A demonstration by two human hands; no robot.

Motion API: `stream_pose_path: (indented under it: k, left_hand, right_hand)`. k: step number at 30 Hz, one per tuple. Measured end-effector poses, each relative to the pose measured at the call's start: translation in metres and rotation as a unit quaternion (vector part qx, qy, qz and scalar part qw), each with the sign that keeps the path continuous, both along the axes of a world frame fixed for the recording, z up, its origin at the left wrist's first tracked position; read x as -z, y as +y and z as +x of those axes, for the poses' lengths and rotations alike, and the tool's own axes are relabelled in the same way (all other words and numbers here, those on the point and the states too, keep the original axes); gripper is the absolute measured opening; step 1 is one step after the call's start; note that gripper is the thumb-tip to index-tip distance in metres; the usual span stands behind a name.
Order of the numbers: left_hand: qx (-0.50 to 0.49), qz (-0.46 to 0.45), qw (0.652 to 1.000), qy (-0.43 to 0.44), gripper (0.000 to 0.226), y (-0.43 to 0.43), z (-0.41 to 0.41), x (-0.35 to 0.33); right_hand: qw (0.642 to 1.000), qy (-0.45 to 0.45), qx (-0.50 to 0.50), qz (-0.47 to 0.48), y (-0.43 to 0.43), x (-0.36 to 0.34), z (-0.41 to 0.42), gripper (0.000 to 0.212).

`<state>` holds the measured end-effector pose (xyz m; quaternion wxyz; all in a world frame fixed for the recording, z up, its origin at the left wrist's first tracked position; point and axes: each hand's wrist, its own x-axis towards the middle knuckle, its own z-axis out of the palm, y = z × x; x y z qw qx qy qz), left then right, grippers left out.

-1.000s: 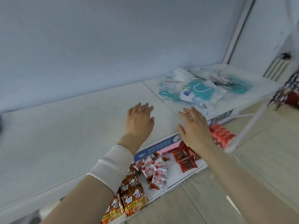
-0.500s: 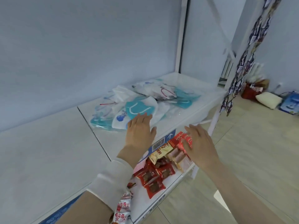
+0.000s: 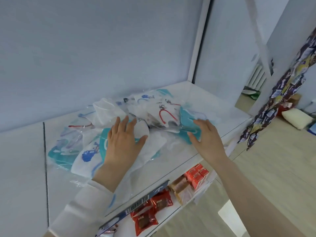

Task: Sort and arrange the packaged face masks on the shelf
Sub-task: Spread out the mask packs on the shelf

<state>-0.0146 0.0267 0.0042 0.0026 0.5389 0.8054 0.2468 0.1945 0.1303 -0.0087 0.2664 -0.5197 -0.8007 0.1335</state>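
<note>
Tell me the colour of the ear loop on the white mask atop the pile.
Red: the ear loop on the white mask, seen in the head view.

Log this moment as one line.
left hand: open, flat on pile of clear-plastic-packaged white and teal face masks | right hand: open, at pile's teal edge | white shelf: masks unsorted
</note>
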Motion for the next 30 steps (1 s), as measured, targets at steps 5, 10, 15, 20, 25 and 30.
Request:
stream_pose_path:
  k: [5,10,15,20,25,30]
  left_hand:
    - [0.001,0.005,1.0,0.011,0.061,0.028,0.034,0.005]
    - [-0.07,0.013,0.997,0.004,0.063,0.065,0.059,0.011]
    - [-0.161,-0.013,0.987,0.01,0.071,0.094,0.063,0.0]
    - [-0.177,-0.126,0.975,0.053,0.08,0.126,0.042,-0.017]
    - [-0.187,-0.098,0.976,0.061,0.065,0.132,0.026,-0.016]
    - [-0.172,0.114,0.971,-0.118,0.017,0.124,0.003,-0.033]
  right_hand:
    - [0.999,-0.011,-0.033,-0.026,0.065,-0.004,0.022,0.052]
    - [0.988,-0.054,-0.143,-0.023,0.122,-0.006,0.025,0.053]
    - [0.967,-0.054,-0.248,-0.028,0.149,0.001,0.01,0.056]
    - [0.949,-0.033,-0.309,-0.045,0.162,0.002,-0.015,0.058]
    - [0.947,-0.025,-0.318,-0.038,0.162,0.012,-0.017,0.058]
    - [0.945,0.052,-0.31,-0.083,0.167,-0.006,-0.018,0.058]
